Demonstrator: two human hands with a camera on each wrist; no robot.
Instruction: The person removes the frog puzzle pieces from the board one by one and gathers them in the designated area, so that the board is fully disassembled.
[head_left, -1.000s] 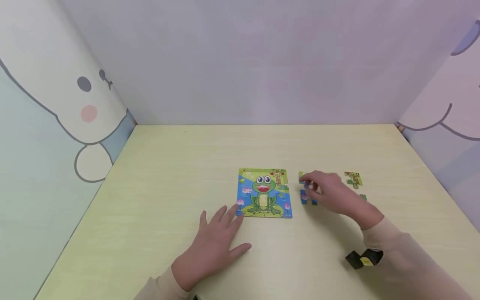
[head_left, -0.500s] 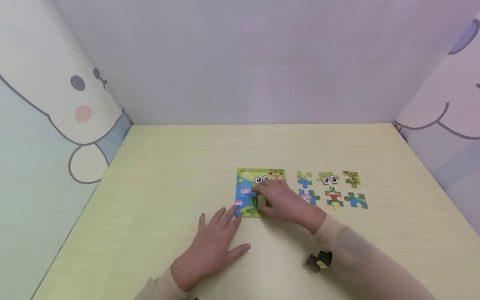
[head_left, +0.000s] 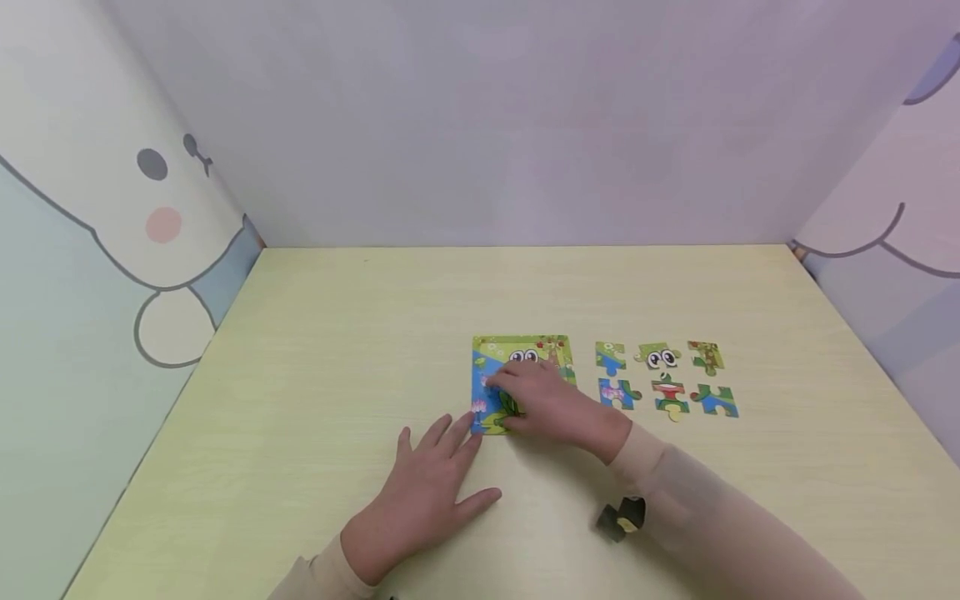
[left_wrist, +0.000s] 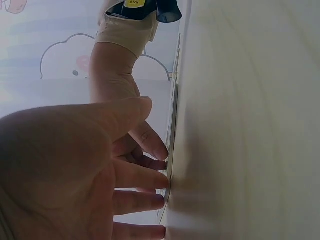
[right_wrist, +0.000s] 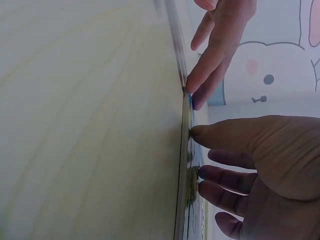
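Note:
A square frog jigsaw puzzle with a raised border lies in front of me. My left hand rests on the table with spread fingers, its fingertips against the board's near left corner. My right hand reaches over the puzzle and covers much of the frog. In the right wrist view the right thumb touches the board near its edge. The other fingers come down on the picture, apart from the thumb. Nothing raised off the board shows between them.
Several loose puzzle pieces lie in two rows right of the board, among them an eyes piece, a mouth piece and a tree piece. A pale wall closes off the table at the back; printed panels flank it.
My right hand has moved left from the loose pieces onto the board, then slightly further left across it. The loose pieces now show uncovered. My left hand has stayed in place.

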